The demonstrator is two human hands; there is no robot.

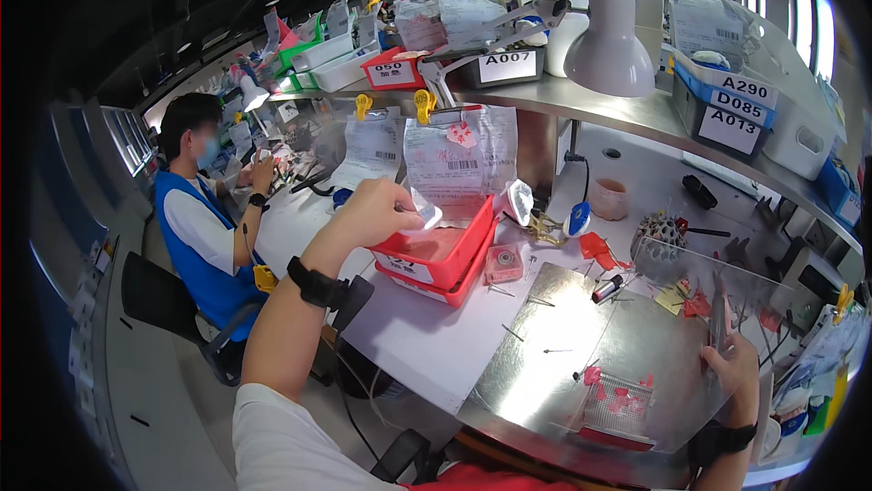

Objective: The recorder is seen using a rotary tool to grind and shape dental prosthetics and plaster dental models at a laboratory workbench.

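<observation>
My left hand (377, 211) is closed over the upper red bin (468, 250), its fingers pinching a small white piece (423, 216) whose kind I cannot make out. That bin is stacked on a second red bin (454, 295). Just right of them is a white block (519, 201), seemingly a dental cast. On the right, my right hand (736, 371) is closed around the lower end of a slim greyish tool (720, 320); its exact kind is unclear. A transparent panel (677, 382) stands beside this hand, above the metal work plate (545, 332).
Loose burs and red scraps lie on the plate, near a perforated tray (618, 405). A round holder of burs (660, 237) stands behind. A white lamp (610, 41) overhangs from the shelf (536, 96). Clipped paper sheets (459, 150) stand behind the bins. A co-worker (204, 209) sits at left.
</observation>
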